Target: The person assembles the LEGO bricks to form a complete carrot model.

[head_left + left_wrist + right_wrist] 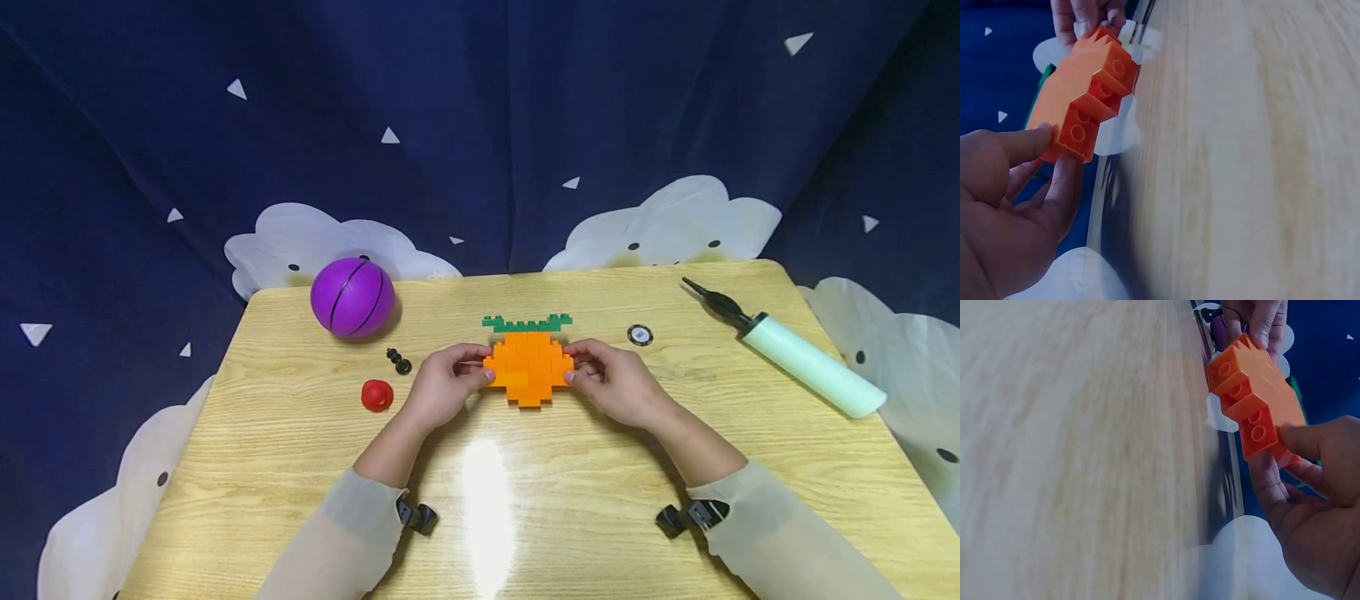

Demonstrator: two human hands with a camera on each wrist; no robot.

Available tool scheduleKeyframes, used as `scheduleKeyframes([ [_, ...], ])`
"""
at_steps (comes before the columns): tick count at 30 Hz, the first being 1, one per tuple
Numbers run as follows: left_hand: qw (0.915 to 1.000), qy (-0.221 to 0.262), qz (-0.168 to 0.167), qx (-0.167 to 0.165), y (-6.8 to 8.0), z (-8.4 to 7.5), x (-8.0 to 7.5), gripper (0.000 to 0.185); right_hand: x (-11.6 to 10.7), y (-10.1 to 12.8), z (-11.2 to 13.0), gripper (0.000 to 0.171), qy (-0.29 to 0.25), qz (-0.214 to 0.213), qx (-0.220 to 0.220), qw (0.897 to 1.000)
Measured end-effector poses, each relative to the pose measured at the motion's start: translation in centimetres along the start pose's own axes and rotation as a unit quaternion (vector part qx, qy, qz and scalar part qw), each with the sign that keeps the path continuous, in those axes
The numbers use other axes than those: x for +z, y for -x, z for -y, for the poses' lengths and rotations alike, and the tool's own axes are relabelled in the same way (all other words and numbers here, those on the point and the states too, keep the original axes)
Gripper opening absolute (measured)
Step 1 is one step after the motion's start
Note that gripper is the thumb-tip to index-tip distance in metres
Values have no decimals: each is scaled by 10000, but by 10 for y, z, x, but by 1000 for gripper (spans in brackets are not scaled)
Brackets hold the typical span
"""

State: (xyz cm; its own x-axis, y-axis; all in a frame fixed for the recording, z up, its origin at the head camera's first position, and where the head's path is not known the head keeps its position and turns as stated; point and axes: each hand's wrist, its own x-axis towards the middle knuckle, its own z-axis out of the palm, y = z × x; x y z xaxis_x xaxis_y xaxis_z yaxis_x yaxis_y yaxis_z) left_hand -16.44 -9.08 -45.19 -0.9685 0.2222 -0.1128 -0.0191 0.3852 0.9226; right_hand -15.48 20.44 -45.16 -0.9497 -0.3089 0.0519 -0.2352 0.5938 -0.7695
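I have the orange brick carrot [528,367] pinched between both my hands near the middle of the wooden table [570,500], a little toward the far edge. My left hand [444,385] grips its left side, thumb and fingers curled around the stepped orange bricks; my right hand [617,382] does the same on the right side. In my left wrist view the thumb lies on the carrot's [1082,100] face and the fingers [1063,187] sit under it, with my other hand at its far end. In my right wrist view the carrot [1254,400] shows its studded edge, gripped by my right hand [1310,500]. A strip of green bricks [527,322] tops the carrot on the side toward the far edge.

Toward the far left corner sits a purple ball [352,297]. Between it and my left hand lie a small black piece [398,360] and a red cap [377,395]. Just right of the green strip lies a small round disc [640,335]. Near the right edge lies a pale green air pump [795,354] with its black nozzle pointing to the far edge
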Motion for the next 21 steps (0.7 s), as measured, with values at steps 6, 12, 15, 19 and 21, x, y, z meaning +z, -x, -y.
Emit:
scheduleKeyframes([
  [6,9991,-343,245,77,-1,3,0,49,-1,-1,-3,52,124,281,180,9994],
  [12,9964,-752,369,90,-2,3,0,52,-1,-4,-7,57,382,452,209,9980],
  [15,9953,-897,374,51,-3,3,0,51,0,-5,-9,56,506,519,175,9972],
  [19,9941,-995,427,-14,-4,4,1,50,0,-6,-11,55,578,565,169,9966],
  [21,9936,-1028,472,-49,-5,4,1,50,0,-6,-10,55,597,553,175,9965],
])
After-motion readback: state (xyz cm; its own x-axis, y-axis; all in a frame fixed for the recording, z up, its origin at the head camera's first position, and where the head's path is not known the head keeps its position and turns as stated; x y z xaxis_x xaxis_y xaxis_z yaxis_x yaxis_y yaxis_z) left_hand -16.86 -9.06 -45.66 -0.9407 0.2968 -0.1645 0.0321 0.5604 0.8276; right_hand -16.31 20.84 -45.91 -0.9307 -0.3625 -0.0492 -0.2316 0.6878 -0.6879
